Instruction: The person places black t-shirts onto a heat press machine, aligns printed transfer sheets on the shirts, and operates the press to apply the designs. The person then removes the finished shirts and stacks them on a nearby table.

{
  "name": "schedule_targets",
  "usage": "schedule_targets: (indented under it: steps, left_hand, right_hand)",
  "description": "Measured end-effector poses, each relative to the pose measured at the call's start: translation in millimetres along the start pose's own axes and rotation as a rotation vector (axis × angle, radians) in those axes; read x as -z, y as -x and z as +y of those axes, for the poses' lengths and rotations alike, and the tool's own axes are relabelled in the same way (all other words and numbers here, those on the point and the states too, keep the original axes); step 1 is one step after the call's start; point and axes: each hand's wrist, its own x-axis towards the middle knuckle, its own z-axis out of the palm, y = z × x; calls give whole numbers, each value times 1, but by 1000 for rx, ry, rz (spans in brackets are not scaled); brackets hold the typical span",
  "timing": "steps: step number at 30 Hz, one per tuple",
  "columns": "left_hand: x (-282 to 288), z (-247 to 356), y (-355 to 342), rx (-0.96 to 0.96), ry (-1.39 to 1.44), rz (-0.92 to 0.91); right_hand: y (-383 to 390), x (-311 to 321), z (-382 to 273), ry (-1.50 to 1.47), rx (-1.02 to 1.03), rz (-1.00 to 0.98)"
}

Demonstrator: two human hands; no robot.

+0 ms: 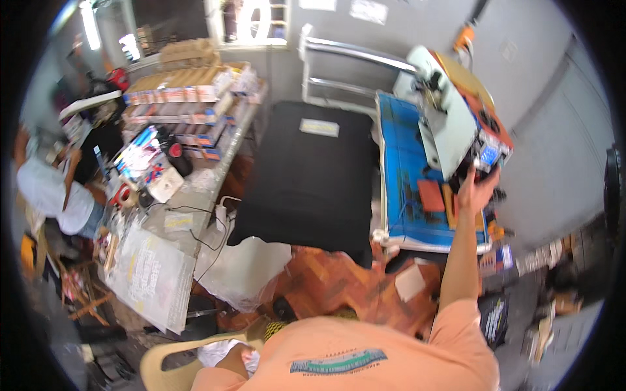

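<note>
My right arm reaches far out to the right. At its end my right hand (476, 192) is raised, fingers apart, at the lower edge of a control box (490, 155) with a lit blue display. The box sits on the end of a machine with a large pale tilted plate (450, 111). Low at the left, close to my body, my left hand (242, 360) is closed on a crumpled white cloth (215, 352) beside a beige plastic chair (160, 365). Its fingers are partly hidden.
A black-covered table (313, 176) with a small pale label stands in the middle. Right of it is a blue-topped table (398, 169). On the left, a cluttered bench (195, 228) carries stacked boxes (173, 98), cables and plastic sheets (150, 274). Another person (52, 189) is at far left.
</note>
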Motion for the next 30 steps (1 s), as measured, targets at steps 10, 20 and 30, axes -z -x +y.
schedule_targets:
  steps: [10, 20, 30]
  left_hand:
    - [200, 69, -88, 12, 1305, 300]
    - [257, 37, -100, 147, 1762, 132]
    - [483, 0, -179, -355, 1748, -208]
  right_hand:
    - [-55, 9, 72, 28, -315, -31]
    - [-59, -16, 92, 78, -302, 45]
    - [-71, -24, 140, -133, -314, -47]
